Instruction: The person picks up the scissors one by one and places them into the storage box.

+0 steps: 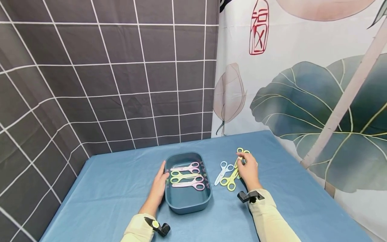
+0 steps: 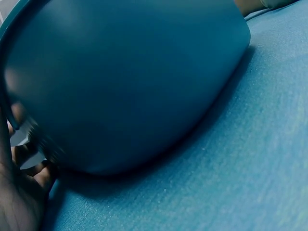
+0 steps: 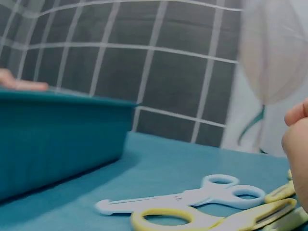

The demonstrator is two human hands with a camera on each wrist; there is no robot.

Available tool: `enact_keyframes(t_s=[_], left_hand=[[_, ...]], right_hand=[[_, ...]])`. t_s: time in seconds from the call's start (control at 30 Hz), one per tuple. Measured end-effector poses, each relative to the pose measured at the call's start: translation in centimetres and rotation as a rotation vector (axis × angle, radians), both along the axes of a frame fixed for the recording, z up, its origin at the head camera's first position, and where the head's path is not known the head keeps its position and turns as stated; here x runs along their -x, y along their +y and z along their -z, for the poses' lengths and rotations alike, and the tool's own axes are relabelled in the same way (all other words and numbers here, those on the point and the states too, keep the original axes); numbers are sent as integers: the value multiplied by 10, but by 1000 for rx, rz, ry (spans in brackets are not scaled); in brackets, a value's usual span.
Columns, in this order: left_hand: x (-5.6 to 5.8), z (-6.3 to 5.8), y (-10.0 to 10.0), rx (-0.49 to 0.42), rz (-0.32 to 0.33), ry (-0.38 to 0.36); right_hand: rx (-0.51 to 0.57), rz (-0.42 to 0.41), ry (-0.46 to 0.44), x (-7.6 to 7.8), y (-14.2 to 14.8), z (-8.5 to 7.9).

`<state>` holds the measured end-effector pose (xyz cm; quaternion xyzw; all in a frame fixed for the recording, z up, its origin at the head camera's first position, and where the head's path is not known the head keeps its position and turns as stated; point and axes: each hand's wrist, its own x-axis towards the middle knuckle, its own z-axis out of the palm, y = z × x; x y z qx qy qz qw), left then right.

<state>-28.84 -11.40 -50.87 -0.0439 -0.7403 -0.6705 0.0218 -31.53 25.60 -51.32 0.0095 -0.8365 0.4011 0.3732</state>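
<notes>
My left hand (image 1: 159,184) holds the left wall of a deep blue basket (image 1: 188,209), thumb over its rim and fingers along the outside. Across the basket lie pink scissors (image 1: 196,183), yellow-green scissors (image 1: 176,180) and more pink scissors (image 1: 193,165). To the right of it, my right hand (image 1: 250,172) is at a group of yellow scissors (image 1: 231,186), its bent fingers over the farther handles. Whether they grip a pair I cannot tell. Light blue scissors (image 3: 207,196) lie just left of the yellow ones, blades pointing toward the basket.
A blue cloth (image 1: 115,195) covers the table. Behind it hangs a dark grey curtain (image 1: 130,80) with a white grid. A white curtain (image 1: 284,37) printed with leaves hangs at the back right. Each wrist wears a small black camera, the right one (image 1: 251,196) near the scissors.
</notes>
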Motion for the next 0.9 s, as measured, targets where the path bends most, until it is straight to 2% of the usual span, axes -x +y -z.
enact_keyframes(t_s=[0.1,0.23,0.33,0.4,0.7,0.9], left_hand=[[0,-1,0,-2,-4,-7],[-1,-1,-1,-10,-2,-11],[-1,-1,-1,-3,-6,-11],[-1,0,-1,5,-9,-13],[-1,1,-1,-1,-8,-8],[0,0,0,6,-11,-17]], right_hand=[[26,99,-78,0,9,0],[84,221,-252,-4,14,1],[92,267,-374,-9,14,0],[80,279,-418,-12,13,-1],[8,312,-482,-14,12,-1],[18,281,-475,-12,12,-1]])
